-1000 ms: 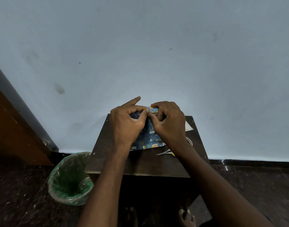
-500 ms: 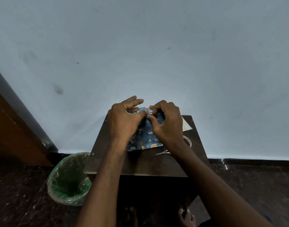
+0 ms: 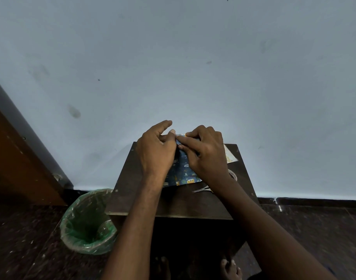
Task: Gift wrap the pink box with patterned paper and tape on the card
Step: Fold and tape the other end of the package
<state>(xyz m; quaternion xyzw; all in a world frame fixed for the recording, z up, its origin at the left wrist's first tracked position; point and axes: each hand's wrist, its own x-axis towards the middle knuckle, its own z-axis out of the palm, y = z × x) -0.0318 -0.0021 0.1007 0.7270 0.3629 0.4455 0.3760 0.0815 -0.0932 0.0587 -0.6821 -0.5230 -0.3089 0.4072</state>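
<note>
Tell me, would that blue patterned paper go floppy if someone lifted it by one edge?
Probably. The patterned paper looks thin and bends under the left hand and right hand, so a lifted edge would likely droop. It seems light and could slide on the smooth dark table. It would likely crease or tear if tugged hard.

- Green-lined bin (image 3: pixel 88 222) down on the floor, below-left of the left hand.
- Wooden door (image 3: pixel 17 158) far out left.
- Pale wall (image 3: pixel 193 67) just beyond the fingertips.
- Dark speckled floor (image 3: pixel 314 229) below right.
</note>
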